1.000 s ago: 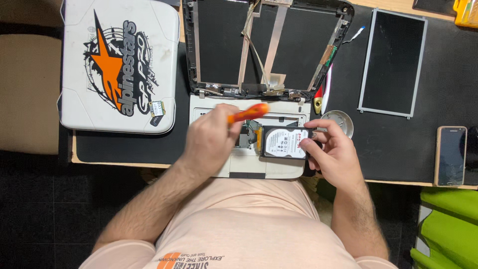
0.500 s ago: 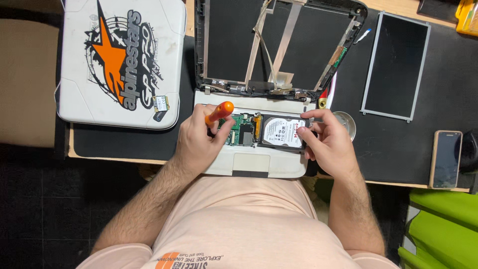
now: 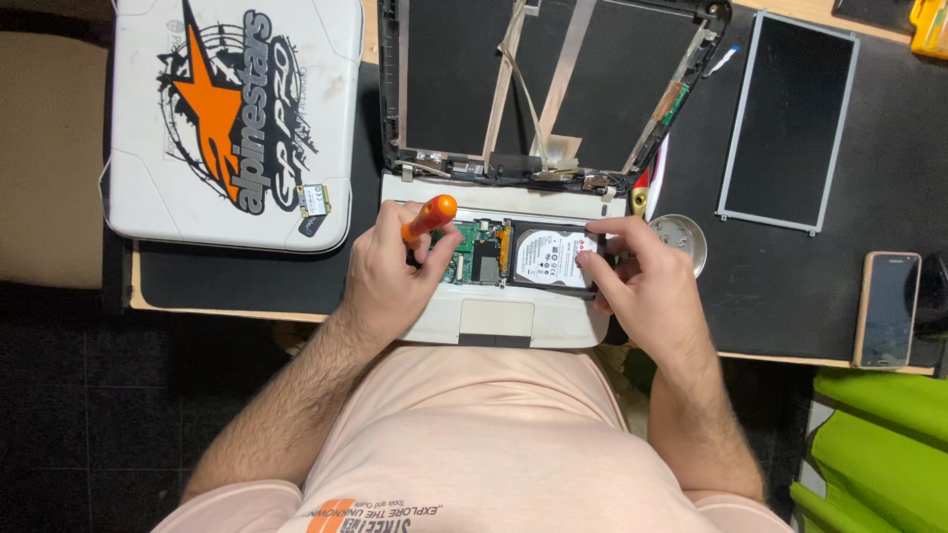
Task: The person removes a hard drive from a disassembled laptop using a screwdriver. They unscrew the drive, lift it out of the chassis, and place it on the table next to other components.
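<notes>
Since the frame half a second ago, little is changed: the left hand (image 3: 395, 271) is still curled around the orange-handled screwdriver (image 3: 429, 217), though the handle is now tipped slightly further to the right, and the right hand (image 3: 647, 286) is kept on the hard drive (image 3: 551, 259). Nearest the body, the white laptop base (image 3: 499, 321) is seen at the table edge. The left fingers are closed tightly on the screwdriver, its tip hidden behind the hand beside the green circuit board (image 3: 476, 252). The right fingers (image 3: 604, 229) are partly spread, thumb and forefinger pinched on the drive's right edge, the drive lying in its bay. Just right, a small metal dish (image 3: 691, 237) is placed. Farther off, the stripped lid frame (image 3: 553, 89), a detached screen panel (image 3: 790, 118) and a white case (image 3: 232, 118) are laid out.
</notes>
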